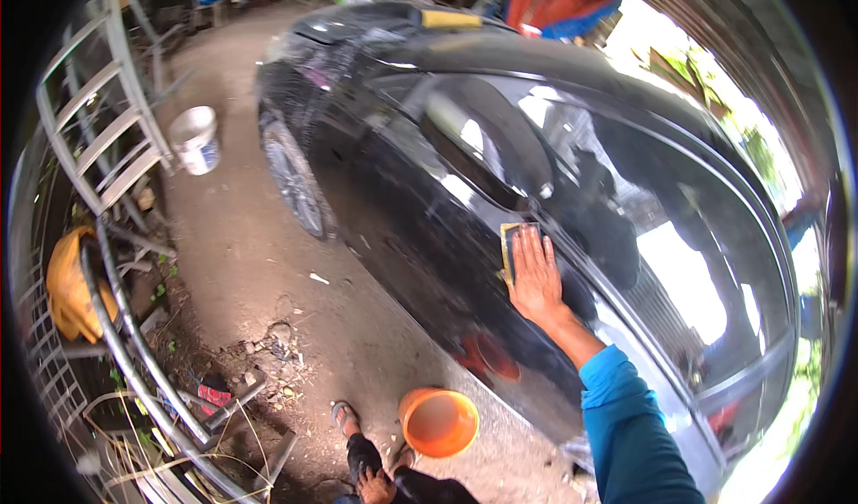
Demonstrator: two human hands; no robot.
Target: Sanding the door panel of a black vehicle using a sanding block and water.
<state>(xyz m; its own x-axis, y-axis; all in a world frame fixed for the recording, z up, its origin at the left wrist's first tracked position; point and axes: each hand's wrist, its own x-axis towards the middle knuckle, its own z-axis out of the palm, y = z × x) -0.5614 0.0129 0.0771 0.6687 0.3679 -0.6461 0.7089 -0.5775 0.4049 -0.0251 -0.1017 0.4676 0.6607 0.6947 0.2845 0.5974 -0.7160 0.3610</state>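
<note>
A black car [393, 227] stands before me, its door and side mirror [474, 138] closest. My right hand [536, 276], in a blue sleeve, lies with its fingers extended over a dark flat pad with a yellowish edge [507, 256]. It presses the pad to the door just below the window line, behind the mirror. Most of the pad is hidden under the fingers. Down at the lower edge my left hand [375, 488] rests on my dark-trousered leg, fingers apart, with nothing seen in it.
An orange bucket [438, 422] with cloudy liquid stands beside my feet. Farther off is a white bucket [195, 139] near the front wheel [293, 178]. Metal frames [107, 115] and an orange-yellow cloth [76, 285] line the left side. Rubble [277, 352] lies on the dirt floor.
</note>
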